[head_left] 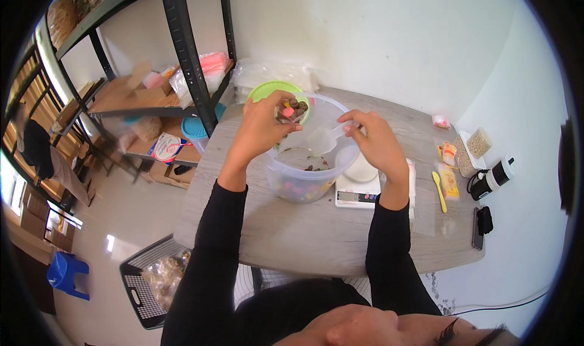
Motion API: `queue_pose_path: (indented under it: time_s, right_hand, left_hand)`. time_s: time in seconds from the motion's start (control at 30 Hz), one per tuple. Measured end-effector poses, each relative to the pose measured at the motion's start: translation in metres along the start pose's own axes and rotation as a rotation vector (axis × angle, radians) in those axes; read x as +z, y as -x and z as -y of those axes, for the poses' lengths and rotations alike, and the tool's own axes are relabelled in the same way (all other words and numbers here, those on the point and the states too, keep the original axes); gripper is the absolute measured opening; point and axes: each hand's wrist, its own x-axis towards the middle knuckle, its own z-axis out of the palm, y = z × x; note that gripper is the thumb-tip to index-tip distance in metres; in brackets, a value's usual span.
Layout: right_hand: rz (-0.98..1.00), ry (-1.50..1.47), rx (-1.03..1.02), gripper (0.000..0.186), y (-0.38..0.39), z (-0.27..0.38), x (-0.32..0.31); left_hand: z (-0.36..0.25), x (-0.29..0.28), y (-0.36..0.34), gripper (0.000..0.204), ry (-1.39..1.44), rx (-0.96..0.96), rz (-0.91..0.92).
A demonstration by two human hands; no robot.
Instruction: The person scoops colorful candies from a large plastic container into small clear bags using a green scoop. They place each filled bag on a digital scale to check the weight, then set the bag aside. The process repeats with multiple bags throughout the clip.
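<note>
Fingers of the left hand are curled shut around a small clear bag of brown and pink sweets, held above the tub's far-left rim. Fingers of the right hand pinch the handle of a white scoop, whose bowl hangs over the tub's open mouth. That tub, a clear round plastic one, stands near the middle of a grey table, with a few dark pieces on its bottom and coloured sweets showing through its wall. Just behind the tub lies a green lid. Touching the tub's right side is a white scale with a display at its front edge. Further right of the tub lie a yellow spoon and small yellow packets, then a dark phone near the table edge and a black-and-white device. Left of the tub, off the table, stands a black shelf with boxes, and a black basket sits on the floor below.
</note>
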Motion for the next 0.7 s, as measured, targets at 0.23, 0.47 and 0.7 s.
queue_pose_path:
  time_s: [0.23, 0.47, 0.7]
  right_hand:
    - [-0.205, 0.008, -0.362, 0.029, -0.006, 0.008, 0.013]
    - [-0.195, -0.351, -0.422, 0.034, -0.010, 0.021, 0.027]
    - [-0.161, -0.433, -0.277, 0.015, -0.010, 0.016, 0.029]
  left_hand:
    - [-0.009, 0.001, -0.001, 0.059, 0.529, 0.053, 0.013]
    - [-0.010, 0.003, 0.002, 0.050, 0.685, 0.198, 0.124]
    - [-0.023, -0.002, 0.005, 0.059, 0.623, 0.055, 0.153]
